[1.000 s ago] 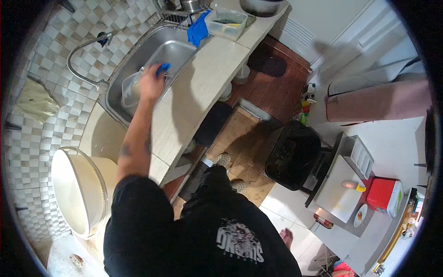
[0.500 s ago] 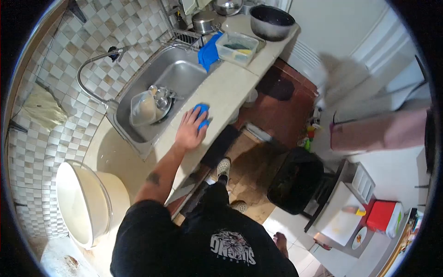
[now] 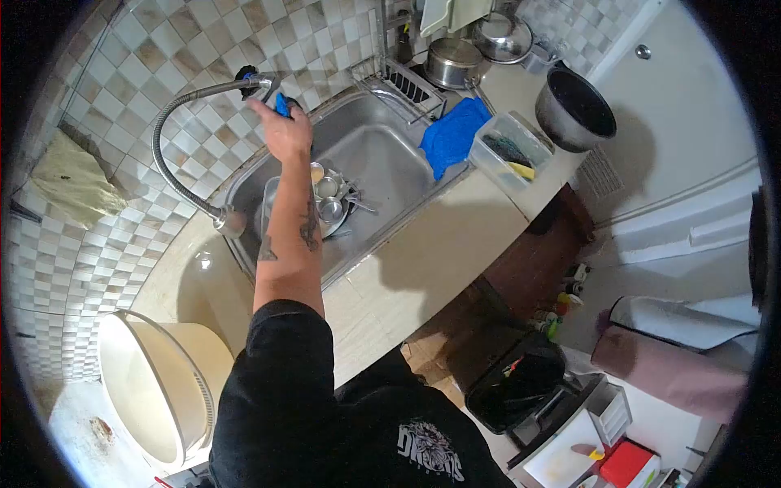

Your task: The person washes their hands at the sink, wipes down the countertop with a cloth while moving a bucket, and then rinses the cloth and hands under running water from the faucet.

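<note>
My left hand (image 3: 286, 137) is raised over the back-left of the metal sink (image 3: 382, 150), just below the tap's outlet end. A blue cloth (image 3: 282, 104) pokes out between its fingers. The flexible steel tap hose (image 3: 160, 134) arches from the counter to the tiled wall. Beneath my forearm, small metal cups (image 3: 328, 187) and cutlery (image 3: 363, 203) rest in a dish in the sink, beside a clear plastic container (image 3: 269, 193) partly hidden by the arm. My right hand is out of view.
At the sink's right lie a blue cloth piece (image 3: 457, 134) and a clear tub (image 3: 508, 153). Pots (image 3: 452, 63) and a dark pan (image 3: 574, 110) stand beyond. A cream bucket (image 3: 146, 390) is at the left; a black bin (image 3: 517, 386) is below the counter's right side.
My left hand went from the sink to the counter's front edge with the blue cloth, then up to the tap. The view has shifted toward the sink, and my right hand has left it.
</note>
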Action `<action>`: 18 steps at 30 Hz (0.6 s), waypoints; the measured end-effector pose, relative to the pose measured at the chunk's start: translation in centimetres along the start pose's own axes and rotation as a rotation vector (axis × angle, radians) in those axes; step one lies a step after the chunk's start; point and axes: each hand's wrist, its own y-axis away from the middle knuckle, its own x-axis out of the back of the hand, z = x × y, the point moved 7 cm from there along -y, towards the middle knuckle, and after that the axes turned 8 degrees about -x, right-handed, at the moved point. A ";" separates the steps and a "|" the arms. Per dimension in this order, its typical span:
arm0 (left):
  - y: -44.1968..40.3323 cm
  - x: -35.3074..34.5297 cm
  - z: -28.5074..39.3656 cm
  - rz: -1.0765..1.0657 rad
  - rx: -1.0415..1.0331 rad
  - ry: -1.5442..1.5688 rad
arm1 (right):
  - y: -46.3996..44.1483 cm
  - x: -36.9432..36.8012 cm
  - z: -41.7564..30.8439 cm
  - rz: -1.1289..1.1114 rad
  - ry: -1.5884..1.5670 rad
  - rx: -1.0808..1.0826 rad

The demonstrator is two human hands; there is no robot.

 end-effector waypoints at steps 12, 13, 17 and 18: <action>16.2 6.8 -13.9 -0.428 0.865 0.414 | -10.8 16.7 3.2 -0.153 -0.969 -0.709; 16.7 8.0 -15.5 -0.411 0.708 0.544 | -11.0 19.3 3.0 -0.067 -0.830 -0.572; 14.6 12.5 -13.6 -0.392 0.656 0.550 | -34.1 41.8 -15.0 0.037 -0.840 -0.176; 13.9 13.6 -13.5 -0.404 0.567 0.506 | -37.8 45.0 -19.7 -0.002 -0.766 -0.045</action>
